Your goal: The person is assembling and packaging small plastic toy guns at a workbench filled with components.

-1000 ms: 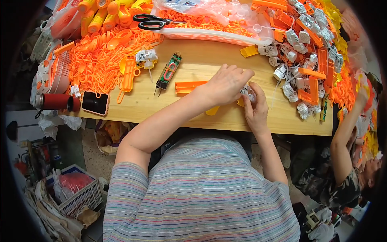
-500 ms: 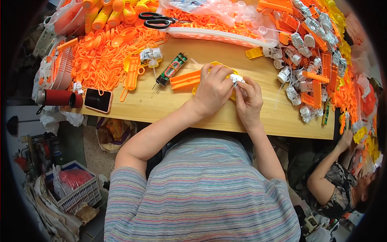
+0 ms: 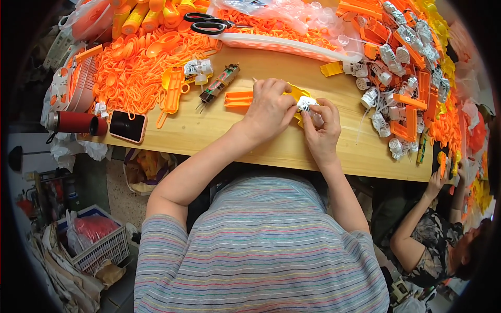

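Note:
My left hand (image 3: 269, 107) and my right hand (image 3: 322, 130) meet over the middle of the table. Between their fingertips is a small white plastic part (image 3: 305, 103); both hands pinch it with closed fingers. Part of a yellow plastic piece (image 3: 298, 92) shows just behind and under the white part, and my left hand hides the rest. An orange trough-shaped plastic piece (image 3: 238, 99) sticks out to the left from under my left hand. Further left lies a dark green-and-red elongated tool (image 3: 219, 84) with a thin tip.
Orange loops and spoons (image 3: 133, 78) heap at the left, beside a phone (image 3: 128, 127) and a red flask (image 3: 75, 123). Black-handled scissors (image 3: 206, 23) rest by a white tray (image 3: 287, 43). White-and-orange assemblies (image 3: 389, 99) pile at the right. A co-worker's hand (image 3: 437, 182) is at far right.
My hands have turned the white part slightly, so more of it shows. The yellow piece has shifted under them. At far right the co-worker's hand has moved, now near an orange part.

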`<state>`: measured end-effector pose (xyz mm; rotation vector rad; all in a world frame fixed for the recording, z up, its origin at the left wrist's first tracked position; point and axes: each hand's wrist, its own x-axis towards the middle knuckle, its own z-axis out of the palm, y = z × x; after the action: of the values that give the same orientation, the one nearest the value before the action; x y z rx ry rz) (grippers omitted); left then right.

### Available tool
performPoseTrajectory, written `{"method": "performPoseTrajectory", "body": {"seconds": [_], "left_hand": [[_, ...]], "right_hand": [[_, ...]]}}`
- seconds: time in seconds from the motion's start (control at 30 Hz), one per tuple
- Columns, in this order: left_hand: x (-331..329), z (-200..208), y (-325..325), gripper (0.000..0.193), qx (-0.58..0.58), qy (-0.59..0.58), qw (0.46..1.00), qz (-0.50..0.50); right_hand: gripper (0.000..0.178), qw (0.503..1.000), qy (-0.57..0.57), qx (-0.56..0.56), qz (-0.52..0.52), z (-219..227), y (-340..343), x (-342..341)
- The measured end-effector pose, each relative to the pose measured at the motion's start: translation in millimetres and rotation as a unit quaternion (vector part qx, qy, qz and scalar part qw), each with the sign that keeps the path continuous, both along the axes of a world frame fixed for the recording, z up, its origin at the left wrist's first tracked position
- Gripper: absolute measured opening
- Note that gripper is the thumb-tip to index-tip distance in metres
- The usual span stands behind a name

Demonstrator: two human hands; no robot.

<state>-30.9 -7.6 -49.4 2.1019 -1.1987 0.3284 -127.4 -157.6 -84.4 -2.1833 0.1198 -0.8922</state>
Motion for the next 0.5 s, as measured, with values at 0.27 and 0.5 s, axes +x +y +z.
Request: {"method": "performPoseTrajectory", "body": {"seconds": [0.27,0.5], "left_hand": [[-12.3,25.8,-7.0,0.008,0.11,-0.087,0.99,0.018],[-59.1,-0.9,-3.2,0.005,0.09,0.052,0.994,-0.038]], "right_hand": [[0.024,0.999,0.005,-0.027,0.023,0.6,-8.4,-6.9],[0.024,1.0,0.001,0.018,0.021,1.8,-8.0,-6.9]]}}
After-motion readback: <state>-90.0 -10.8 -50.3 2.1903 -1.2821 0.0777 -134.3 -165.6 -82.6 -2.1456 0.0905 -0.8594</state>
